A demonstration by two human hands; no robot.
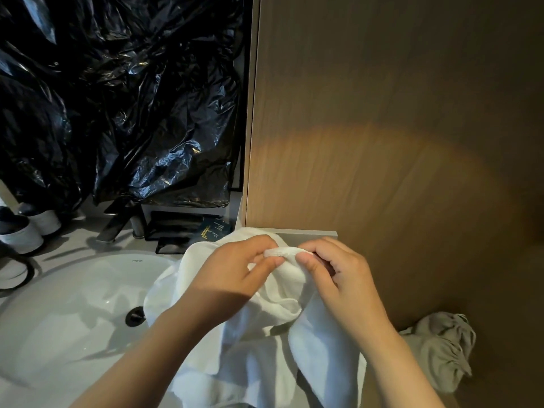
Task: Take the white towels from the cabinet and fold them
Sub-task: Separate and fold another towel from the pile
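A: Where is the towel [265,334] lying?
B: It's hanging below both hands, draping over the sink [73,313] rim.
A: And the grip?
B: The left hand [229,278] and right hand [338,278] are pinching its top edge, side by side

Wood panel [382,128], white sink [59,334], black plastic [117,98]

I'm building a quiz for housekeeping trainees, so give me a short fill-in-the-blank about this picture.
1. The left hand and right hand both pinch the edge of a ___ towel.
2. The sink drain is coloured ___.
3. The crumpled cloth beside the wooden panel is ___.
Missing words: white; black; grey.
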